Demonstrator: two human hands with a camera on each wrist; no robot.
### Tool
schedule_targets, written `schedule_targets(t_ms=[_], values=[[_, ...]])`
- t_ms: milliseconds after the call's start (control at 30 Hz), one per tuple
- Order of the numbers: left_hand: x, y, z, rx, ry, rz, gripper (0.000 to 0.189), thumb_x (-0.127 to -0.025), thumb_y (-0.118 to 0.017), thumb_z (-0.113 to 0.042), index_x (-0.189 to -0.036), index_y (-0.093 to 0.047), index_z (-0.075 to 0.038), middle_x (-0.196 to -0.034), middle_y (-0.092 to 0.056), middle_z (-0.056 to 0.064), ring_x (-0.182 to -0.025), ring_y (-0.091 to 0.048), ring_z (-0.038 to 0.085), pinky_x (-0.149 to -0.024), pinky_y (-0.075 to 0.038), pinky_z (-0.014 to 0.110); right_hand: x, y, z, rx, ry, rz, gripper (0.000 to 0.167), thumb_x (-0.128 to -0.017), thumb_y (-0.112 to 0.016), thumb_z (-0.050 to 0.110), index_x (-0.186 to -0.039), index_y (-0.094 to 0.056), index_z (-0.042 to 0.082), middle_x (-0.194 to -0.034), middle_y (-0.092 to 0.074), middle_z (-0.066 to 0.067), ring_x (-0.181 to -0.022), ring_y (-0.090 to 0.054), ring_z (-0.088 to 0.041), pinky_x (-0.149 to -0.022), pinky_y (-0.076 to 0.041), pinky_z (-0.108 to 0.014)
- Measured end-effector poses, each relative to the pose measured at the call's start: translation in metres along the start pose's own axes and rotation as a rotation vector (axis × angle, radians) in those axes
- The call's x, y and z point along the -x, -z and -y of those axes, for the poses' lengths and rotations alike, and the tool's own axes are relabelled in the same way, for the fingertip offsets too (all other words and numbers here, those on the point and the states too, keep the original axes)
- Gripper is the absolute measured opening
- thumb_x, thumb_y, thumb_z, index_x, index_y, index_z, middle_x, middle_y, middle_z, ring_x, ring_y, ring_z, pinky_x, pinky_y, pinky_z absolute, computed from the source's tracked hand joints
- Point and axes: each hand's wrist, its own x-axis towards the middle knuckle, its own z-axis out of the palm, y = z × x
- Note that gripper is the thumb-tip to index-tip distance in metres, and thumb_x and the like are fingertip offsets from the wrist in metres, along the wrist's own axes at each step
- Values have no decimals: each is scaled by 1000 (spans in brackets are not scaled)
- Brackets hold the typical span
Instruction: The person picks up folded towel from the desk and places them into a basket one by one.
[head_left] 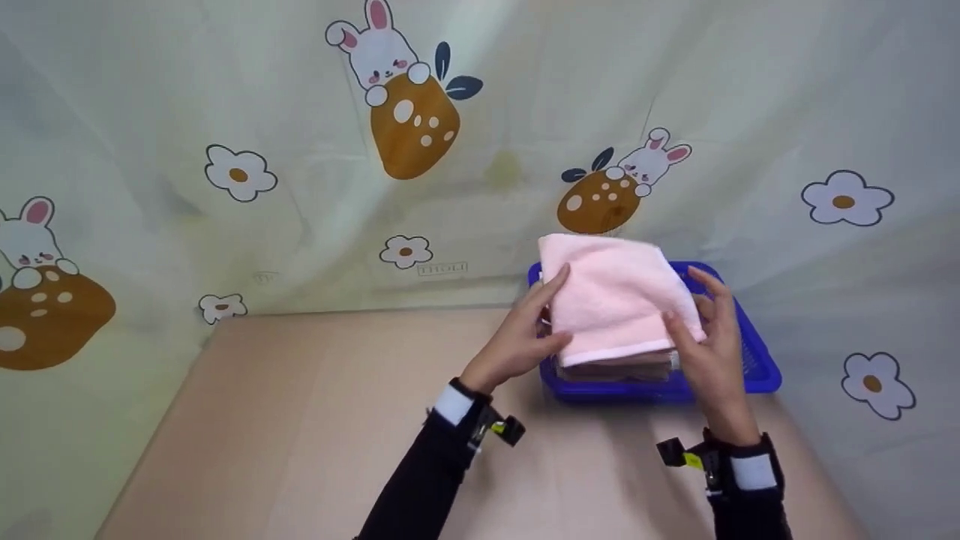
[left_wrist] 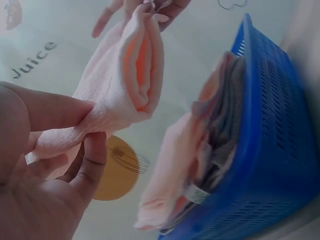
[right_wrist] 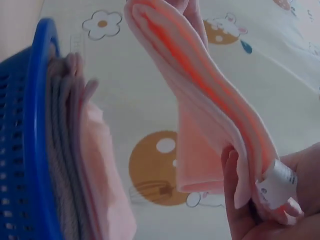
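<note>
A folded pink towel [head_left: 615, 296] is held up between both hands over a blue plastic basket [head_left: 761, 375]. My left hand [head_left: 521, 337] pinches its left side; in the left wrist view the thumb [left_wrist: 60, 107] lies on top and fingers curl below. At the other end my right hand [head_left: 709, 360] grips the towel's corner, beside a white label [right_wrist: 277, 185]. The folded layers show open along the towel's edge in both wrist views. Inside the basket stand folded greyish towels [left_wrist: 227, 110] and another pink towel [left_wrist: 167, 170], largely covered by the held one in the head view.
The basket stands at the back right of a light brown table [head_left: 337, 420], close to a pale curtain [head_left: 495, 202] printed with rabbits and flowers. The curtain runs along the back and both sides. Each wrist wears a black strap with a small camera.
</note>
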Motion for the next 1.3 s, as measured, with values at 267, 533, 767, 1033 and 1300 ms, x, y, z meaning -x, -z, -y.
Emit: schedule_targets(t_ms=[267, 533, 767, 1033, 1300], values=[[-20, -23, 26, -155, 200, -31, 88, -90, -64, -8, -166, -21, -16, -172, -15, 20, -154, -29, 31, -122, -34, 42, -7, -1, -42, 236, -31, 90, 40, -100, -63, 2, -139, -61, -4, -144, -60, -22, -141, -50, -32, -120, -37, -39], [-19, -46, 36, -271, 297, -135, 77, -97, -57, -23, -165, -23, -17, -171, -14, 23, -153, -31, 40, -122, -34, 52, -7, -8, -52, 529, 10, 139, 39, -96, -60, -4, -134, -61, -12, -137, -58, -37, -132, -53, -53, -113, -40, -61], [-18, -57, 46, -508, 188, -190, 72, -94, -55, -23, -163, -33, -17, -176, -2, 9, -152, -34, 34, -119, -36, 51, -8, -3, -55, 685, -19, 179, 39, -97, -60, 4, -134, -65, -4, -144, -55, -34, -130, -51, -56, -108, -40, -66], [-15, -59, 63, -620, 160, -156, 62, -97, -44, -31, -159, -43, -27, -172, -24, 0, -154, -32, 33, -125, -26, 57, -8, 0, -59, 777, -73, 262, 44, -99, -51, 13, -141, -62, 2, -148, -54, -29, -133, -52, -53, -102, -45, -68], [-14, -62, 69, -647, 150, -142, 62, -98, -40, -33, -160, -41, -29, -173, -23, -4, -154, -32, 33, -126, -22, 57, -7, 5, -66, 754, -52, 269, 43, -100, -51, 15, -139, -64, 2, -142, -60, -28, -128, -56, -52, -98, -48, -67]])
